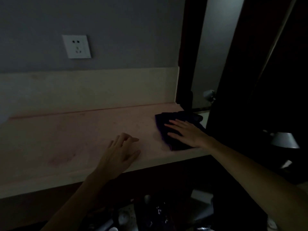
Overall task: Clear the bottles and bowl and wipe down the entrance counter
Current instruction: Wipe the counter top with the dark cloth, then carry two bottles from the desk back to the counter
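As light is dim, right hand [188, 133] flat on seemingly purple cloth [173, 129], counter [66, 139]

We take this for a dim home entryway: pale tabletop [66, 139] against a grey wall, socket [76, 46], dark door frame [188, 64] alongside.

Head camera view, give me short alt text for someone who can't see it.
In dim light, a person's right hand presses flat on a dark cloth at the right end of a pale counter. The left hand rests empty near the counter's front edge. No bottles or bowl show on the counter; a white wall socket is above.
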Tool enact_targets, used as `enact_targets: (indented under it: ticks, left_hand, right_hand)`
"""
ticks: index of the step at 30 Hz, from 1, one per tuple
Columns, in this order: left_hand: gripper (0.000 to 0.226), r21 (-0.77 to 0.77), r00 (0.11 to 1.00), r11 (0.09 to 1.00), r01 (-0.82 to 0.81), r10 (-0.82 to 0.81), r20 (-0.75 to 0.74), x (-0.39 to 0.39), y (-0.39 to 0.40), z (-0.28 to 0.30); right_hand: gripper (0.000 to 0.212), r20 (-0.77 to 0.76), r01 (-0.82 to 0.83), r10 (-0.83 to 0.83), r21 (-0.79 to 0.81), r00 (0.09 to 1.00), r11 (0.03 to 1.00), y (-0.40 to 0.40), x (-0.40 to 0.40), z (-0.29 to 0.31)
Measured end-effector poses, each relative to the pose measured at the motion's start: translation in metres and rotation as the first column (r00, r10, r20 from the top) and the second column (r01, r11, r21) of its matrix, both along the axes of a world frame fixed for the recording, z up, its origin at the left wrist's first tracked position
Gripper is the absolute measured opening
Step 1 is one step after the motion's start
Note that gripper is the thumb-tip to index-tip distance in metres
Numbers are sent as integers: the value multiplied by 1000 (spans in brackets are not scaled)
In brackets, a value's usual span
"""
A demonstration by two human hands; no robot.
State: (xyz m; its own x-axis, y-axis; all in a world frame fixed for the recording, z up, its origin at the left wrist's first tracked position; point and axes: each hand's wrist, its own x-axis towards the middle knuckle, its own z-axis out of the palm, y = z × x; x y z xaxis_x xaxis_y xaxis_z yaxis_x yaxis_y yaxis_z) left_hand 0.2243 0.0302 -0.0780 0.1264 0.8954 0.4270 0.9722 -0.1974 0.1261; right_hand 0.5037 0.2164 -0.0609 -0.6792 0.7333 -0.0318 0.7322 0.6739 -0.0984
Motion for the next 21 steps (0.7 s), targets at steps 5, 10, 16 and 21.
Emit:
enact_targets:
  ticks: [5,10,16,21]
  left_hand:
    - [49,-42,996,999,-7,3,-88,0,8,-6]
    - [50,-43,991,999,-28,22,-130,5,5,-6]
    - [59,-144,993,986,-78,65,-97,5,0,-6]
    - [55,-96,997,994,-51,57,60,6,-41,3]
  right_hand:
    - [63,-35,-15,16,36,999,999,-30,13,-8]
    - [62,-9,3,-2,8,1000,1000,-32,12,-3]
    - [61,61,39,-37,-34,997,999,-33,5,2]
    - [40,-346,96,-3,251,938,963,-91,-28,-11]
